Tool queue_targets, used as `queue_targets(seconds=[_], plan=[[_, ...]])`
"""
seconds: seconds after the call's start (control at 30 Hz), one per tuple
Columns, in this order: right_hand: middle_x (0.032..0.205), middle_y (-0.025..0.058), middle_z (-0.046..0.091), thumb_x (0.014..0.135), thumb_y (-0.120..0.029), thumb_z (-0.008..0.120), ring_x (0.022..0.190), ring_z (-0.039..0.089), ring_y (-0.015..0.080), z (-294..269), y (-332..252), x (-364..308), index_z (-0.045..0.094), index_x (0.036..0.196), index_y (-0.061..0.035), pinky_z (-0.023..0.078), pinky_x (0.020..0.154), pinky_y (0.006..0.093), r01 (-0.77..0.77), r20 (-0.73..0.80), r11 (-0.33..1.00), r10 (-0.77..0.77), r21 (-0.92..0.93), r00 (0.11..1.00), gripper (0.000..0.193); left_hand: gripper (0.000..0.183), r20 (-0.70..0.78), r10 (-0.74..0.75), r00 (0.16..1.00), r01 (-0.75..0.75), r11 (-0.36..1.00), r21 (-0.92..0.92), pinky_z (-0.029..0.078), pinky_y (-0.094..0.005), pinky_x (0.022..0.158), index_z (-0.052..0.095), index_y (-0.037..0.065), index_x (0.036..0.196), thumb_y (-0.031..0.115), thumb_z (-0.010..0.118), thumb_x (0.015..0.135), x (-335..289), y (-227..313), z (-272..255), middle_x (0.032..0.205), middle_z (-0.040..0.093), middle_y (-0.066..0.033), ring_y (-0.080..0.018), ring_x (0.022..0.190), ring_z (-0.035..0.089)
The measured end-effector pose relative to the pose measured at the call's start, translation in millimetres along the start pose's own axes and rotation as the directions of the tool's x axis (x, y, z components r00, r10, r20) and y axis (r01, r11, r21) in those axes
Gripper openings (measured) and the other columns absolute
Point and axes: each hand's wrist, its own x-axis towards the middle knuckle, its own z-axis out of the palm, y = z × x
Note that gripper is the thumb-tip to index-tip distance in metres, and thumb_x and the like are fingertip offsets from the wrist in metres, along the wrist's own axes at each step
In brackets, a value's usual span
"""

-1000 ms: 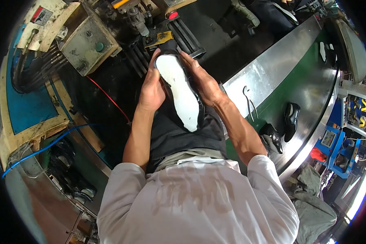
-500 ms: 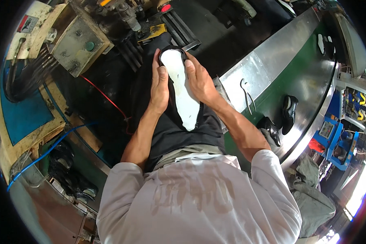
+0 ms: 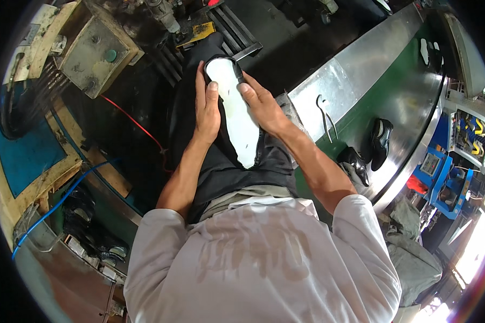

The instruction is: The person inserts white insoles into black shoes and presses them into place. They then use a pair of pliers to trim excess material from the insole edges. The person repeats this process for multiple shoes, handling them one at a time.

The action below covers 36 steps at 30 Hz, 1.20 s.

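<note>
The counter (image 3: 355,67) carries pincers (image 3: 324,113), lying across its metal edge onto the green surface (image 3: 380,86). Two black shoes (image 3: 381,142) rest nearby, white-soled shoes (image 3: 424,52) farther along.

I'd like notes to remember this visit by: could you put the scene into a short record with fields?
Held item: black shoe, white underside up
Left grip: along the shoe's left side
Right grip: along its right side
Tool: pliers, on the ledge to the right
Other shoes: two black ones beyond the pliers
Left side: red hose, blue hose, box with green button
</note>
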Motion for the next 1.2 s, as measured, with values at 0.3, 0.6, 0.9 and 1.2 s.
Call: queue_targets(seconds=[0.3, 0.6, 0.9, 1.2], plan=[[0.161, 0.0203, 0.052, 0.113, -0.040, 0.059, 0.148, 0.050, 0.0274, -7, 3, -16, 0.041, 0.166, 0.0005, 0.039, 0.123, 0.0355, -0.147, 0.102, 0.913, 0.116, 0.382, 0.988, 0.069, 0.068, 0.021, 0.056, 0.998, -0.055, 0.998, -0.042, 0.032, -0.0409, 0.127, 0.026, -0.003, 0.168, 0.026, 0.053, 0.112, 5, 17, -6, 0.164, 0.042, -0.0205, -0.0287, 0.151, 0.042], [0.150, 0.0301, 0.061, 0.098, -0.051, 0.077, 0.143, 0.058, 0.0346, 11, -4, -66, 0.042, 0.162, 0.0070, 0.043, 0.121, 0.0412, -0.140, 0.012, 0.988, 0.141, -0.065, 0.990, 0.094, 0.072, 0.004, 0.105, 0.994, -0.103, 0.985, -0.138, 0.039, -0.0400, 0.121, 0.024, -0.003, 0.169, 0.014, 0.060, 0.109, -7, 42, -20, 0.156, 0.050, -0.0197, -0.0245, 0.141, 0.051], [0.160, 0.0341, 0.048, 0.083, -0.020, 0.091, 0.147, 0.051, 0.0478, 1, -43, -56, 0.013, 0.172, -0.0007, 0.045, 0.122, 0.0470, 0.329, 0.122, 0.895, -0.306, -0.300, 0.944, 0.120, 0.132, 0.269, 0.326, 0.906, -0.239, 0.920, -0.312, 0.029, -0.0479, 0.131, 0.022, -0.008, 0.169, 0.044, 0.099, 0.075, -38, 163, -32, 0.174, 0.033, -0.0228, -0.0335, 0.160, 0.037], [0.158, 0.0309, 0.050, 0.090, -0.009, 0.081, 0.144, 0.053, 0.0493, 15, 39, -38, 0.017, 0.170, -0.0015, 0.047, 0.120, 0.0498, 0.557, 0.077, 0.787, -0.559, -0.267, 0.826, 0.104, 0.104, 0.411, 0.363, 0.836, -0.516, 0.775, 0.365, 0.040, -0.0488, 0.125, 0.046, -0.001, 0.160, 0.023, 0.096, 0.072, -78, 154, -1, 0.158, 0.054, -0.0250, -0.0411, 0.152, 0.048]])
